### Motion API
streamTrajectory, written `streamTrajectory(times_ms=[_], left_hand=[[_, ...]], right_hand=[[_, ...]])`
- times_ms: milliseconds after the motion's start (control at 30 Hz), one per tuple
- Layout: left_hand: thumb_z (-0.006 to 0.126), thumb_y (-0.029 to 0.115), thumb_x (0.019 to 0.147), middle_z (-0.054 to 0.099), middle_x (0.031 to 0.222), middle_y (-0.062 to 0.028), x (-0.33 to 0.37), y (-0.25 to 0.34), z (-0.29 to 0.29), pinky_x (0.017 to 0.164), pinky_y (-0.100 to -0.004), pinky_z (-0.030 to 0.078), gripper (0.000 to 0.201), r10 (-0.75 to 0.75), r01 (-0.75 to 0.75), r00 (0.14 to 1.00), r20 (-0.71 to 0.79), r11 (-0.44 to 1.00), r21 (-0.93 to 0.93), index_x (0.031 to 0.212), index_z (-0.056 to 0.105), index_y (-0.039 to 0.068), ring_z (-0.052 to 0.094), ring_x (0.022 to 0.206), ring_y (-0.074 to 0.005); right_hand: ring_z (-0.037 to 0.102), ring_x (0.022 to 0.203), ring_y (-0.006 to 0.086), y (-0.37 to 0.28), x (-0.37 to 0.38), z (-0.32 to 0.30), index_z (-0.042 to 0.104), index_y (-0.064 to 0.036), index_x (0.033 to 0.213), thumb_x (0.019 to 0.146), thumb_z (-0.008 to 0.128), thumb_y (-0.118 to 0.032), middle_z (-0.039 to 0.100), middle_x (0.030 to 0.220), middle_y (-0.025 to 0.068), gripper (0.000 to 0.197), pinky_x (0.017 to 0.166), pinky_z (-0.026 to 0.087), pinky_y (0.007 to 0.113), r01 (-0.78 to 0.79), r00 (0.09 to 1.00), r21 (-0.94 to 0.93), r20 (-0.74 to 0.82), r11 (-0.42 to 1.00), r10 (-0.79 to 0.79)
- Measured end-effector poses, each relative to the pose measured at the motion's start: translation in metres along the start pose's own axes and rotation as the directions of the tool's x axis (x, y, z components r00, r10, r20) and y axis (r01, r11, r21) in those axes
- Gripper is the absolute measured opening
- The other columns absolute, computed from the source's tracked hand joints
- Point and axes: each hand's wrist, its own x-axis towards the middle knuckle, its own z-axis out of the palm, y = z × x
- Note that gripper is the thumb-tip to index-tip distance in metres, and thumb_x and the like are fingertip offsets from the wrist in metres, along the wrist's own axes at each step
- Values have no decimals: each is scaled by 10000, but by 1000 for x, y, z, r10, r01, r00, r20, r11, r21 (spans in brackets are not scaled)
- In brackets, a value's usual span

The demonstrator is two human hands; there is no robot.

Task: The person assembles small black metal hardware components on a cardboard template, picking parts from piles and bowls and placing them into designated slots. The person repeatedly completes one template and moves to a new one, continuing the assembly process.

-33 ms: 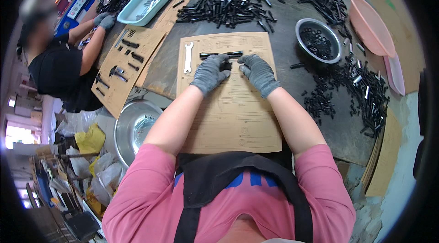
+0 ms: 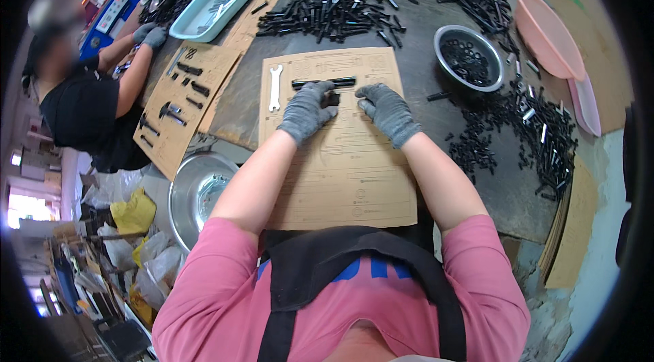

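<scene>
A flat brown board with printed outlines lies before me. A silver open-ended wrench rests at its upper left. Beside it, a long black rod-like part lies crosswise near the top. My gloved left hand is at the rod, its fingertips overlapping the lower edge and its thumb apart. Just by those fingers sits a small dark piece, partly hidden. My gloved right hand hovers or rests right of the rod's end, fingers loosely bent and apart, with nothing visible in them.
Heaped black bolts lie beyond the board. Right stands a metal bowl of black rings, near loose small parts and a pink basin. Left are a turquoise tray, another board, a steel basin and a co-worker.
My right hand has shifted slightly right, away from the rod's end. The whole scene has moved a little left in the picture; my left hand stays by the rod.
</scene>
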Motion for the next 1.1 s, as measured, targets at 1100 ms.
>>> streamTrajectory(times_ms=[1100], left_hand=[[511,111,784,585,933,-162,77,171,119,735,-403,482,232,302,-425,867,397,864,270,1006,578,105,593,857,-329]], right_hand=[[569,829,312,96,-95,-140,593,-94,879,779,548,-177,579,831,139,138,723,458,410,-174,985,-429,-73,886,158]])
